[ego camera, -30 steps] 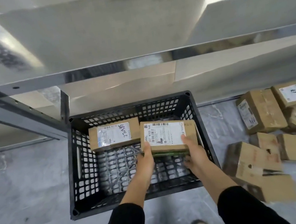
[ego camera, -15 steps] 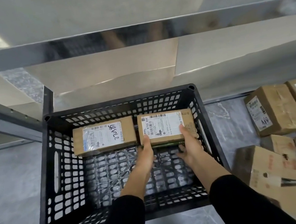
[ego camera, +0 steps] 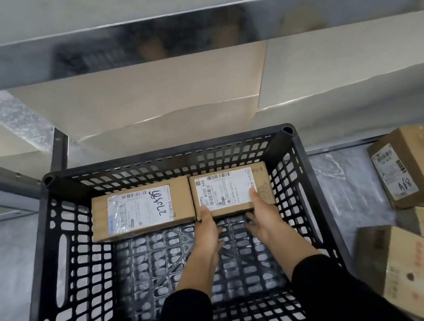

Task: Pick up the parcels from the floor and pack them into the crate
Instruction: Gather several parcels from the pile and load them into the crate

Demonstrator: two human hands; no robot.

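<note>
Black crate (ego camera: 54,255) on the floor, landmark for all below. Inside, against its far wall: left parcel (ego camera: 141,212), label up, untouched. Touching it on the right: right parcel (ego camera: 230,189), flat at the far-right corner. Left hand (ego camera: 208,228) grips its near-left edge, right hand (ego camera: 262,217) its near-right edge, thumbs on top, both clamped on it. Right of crate, outside: loose parcels (ego camera: 416,171) on floor.

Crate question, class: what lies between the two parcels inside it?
Nothing. In the head view the handwritten-label parcel and the parcel held by both hands sit side by side along the crate's far wall, edges apparently touching.
</note>
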